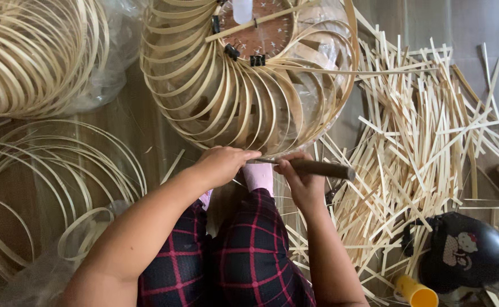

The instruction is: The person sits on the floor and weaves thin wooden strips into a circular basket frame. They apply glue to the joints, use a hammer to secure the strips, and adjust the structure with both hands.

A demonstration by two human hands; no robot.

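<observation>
Plaid-trousered knees (pixel 243 256) fill the bottom centre, closest to us. Biggest thing going is that round frame of bent bamboo hoops (pixel 243 85) at top centre, black clips pinned near its hub. Off to the right, a huge messy heap of cut bamboo strips (pixel 425 131); loose hoops (pixel 44 187) sprawl at left. Left hand (pixel 222 165) is curled down over the frame's lower edge, gripping a strip there. Right hand (pixel 297 179) is closed around a dark-handled knife (pixel 312 167), blade pointing toward the left hand. Black helmet (pixel 465 250) and small yellow cup (pixel 417 293) sit bottom right.
</observation>
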